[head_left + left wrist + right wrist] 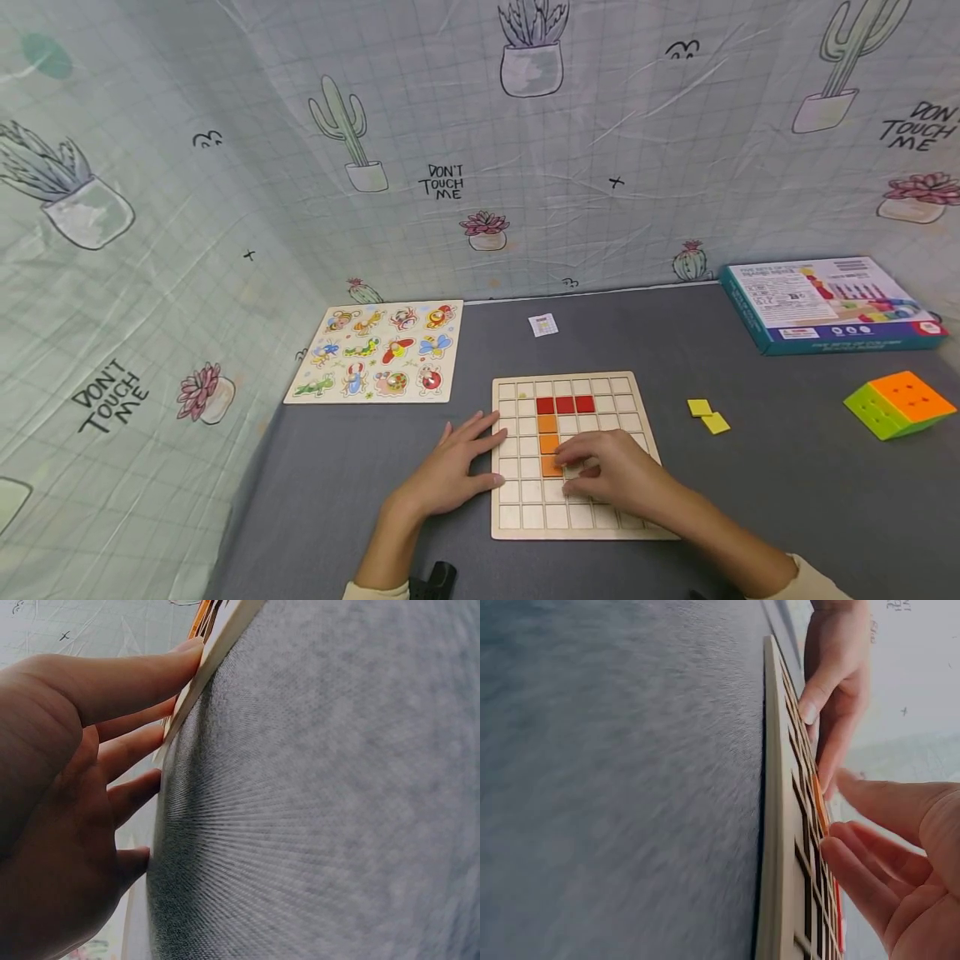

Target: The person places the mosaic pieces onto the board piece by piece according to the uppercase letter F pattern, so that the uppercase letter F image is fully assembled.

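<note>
A wooden grid board (528, 517) lies flat on the table. Three red tiles (565, 405) form a row near its top, and three orange tiles (549, 444) run down in a column below the leftmost red one. My left hand (446, 475) rests with spread fingers against the board's left edge; thumb and fingertips touch that edge in the left wrist view. Over the grid, my right hand (618, 473) has its fingertips at the lowest orange tile. The right wrist view shows its thumb and fingers apart, with no tile seen between them.
Two yellow tiles (707, 417) lie right of the board, overlapping at a corner. A puzzle cube (900, 406) and a boxed set (832, 304) stand farther right. An insect picture board (378, 354) lies at the back left, and a small printed card (543, 325) behind the grid.
</note>
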The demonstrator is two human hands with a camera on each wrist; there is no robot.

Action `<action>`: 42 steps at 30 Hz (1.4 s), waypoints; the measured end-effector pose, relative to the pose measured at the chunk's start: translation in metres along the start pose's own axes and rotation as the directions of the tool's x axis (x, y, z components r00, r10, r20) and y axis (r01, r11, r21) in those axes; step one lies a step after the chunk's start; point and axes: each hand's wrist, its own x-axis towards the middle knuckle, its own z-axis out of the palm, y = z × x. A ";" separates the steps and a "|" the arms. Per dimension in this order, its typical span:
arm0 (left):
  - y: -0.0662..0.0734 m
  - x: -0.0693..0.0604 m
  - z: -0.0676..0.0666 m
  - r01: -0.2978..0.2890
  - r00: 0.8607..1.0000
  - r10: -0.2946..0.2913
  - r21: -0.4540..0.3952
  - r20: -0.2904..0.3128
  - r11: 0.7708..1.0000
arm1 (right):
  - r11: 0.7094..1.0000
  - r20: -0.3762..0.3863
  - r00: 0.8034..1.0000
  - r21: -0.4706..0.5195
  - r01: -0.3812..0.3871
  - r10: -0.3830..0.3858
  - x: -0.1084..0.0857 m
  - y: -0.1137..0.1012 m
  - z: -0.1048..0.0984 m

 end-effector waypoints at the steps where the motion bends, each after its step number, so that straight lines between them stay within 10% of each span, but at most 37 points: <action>1: 0.000 0.000 0.000 -0.002 1.000 0.002 0.001 0.001 1.000 | 1.000 0.004 1.000 0.017 0.000 0.000 -0.003 0.001 -0.002; 24: -0.002 0.003 -0.003 -0.012 1.000 0.012 0.009 0.012 1.000 | 0.954 -0.231 0.970 -0.299 0.009 -0.081 -0.095 0.050 -0.053; 35: -0.003 0.002 -0.003 -0.009 1.000 0.009 0.007 0.008 1.000 | 0.951 -0.083 0.991 -0.283 -0.125 0.106 -0.123 0.078 -0.056; 42: -0.003 0.001 0.000 -0.014 1.000 0.014 0.007 0.009 1.000 | 0.977 -0.007 0.997 -0.200 -0.079 0.079 -0.130 0.086 -0.057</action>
